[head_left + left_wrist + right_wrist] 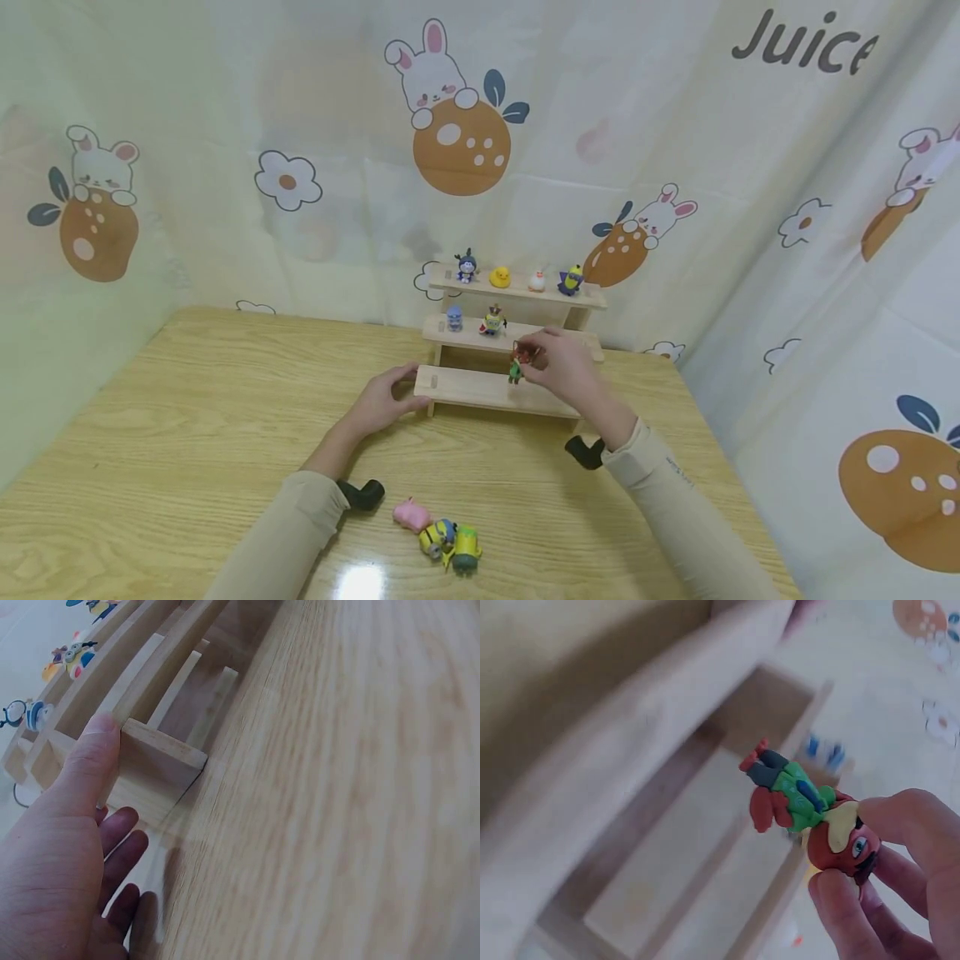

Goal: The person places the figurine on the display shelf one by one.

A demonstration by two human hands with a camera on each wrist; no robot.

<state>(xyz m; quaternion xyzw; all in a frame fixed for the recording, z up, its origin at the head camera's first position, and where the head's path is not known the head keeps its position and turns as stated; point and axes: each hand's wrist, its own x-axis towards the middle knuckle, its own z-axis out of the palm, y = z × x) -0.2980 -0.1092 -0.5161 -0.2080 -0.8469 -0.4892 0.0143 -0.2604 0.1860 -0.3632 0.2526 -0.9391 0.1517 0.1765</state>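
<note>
In my right hand (564,367) I hold a small fox figurine (802,795) with a red face, green shirt and dark trousers. Thumb and fingers pinch it by the head. Seen from the head, it is upright at the lowest tier of a three-tier wooden display stand (472,387); whether its feet touch the board cannot be told. My left hand (381,402) is at the left end of that tier. Its thumb (97,742) touches the board's end, while the fingers (124,855) hang loosely beside the stand.
The middle tier bears a blue figurine (454,319) and a crowned yellow figurine (492,321). On top stand a dark horned figurine (466,268), a yellow duck (500,277), a white chicken (537,282) and a yellow-and-purple figurine (571,282). Nearer lie a pink pig (412,515) and several yellow figurines (437,538).
</note>
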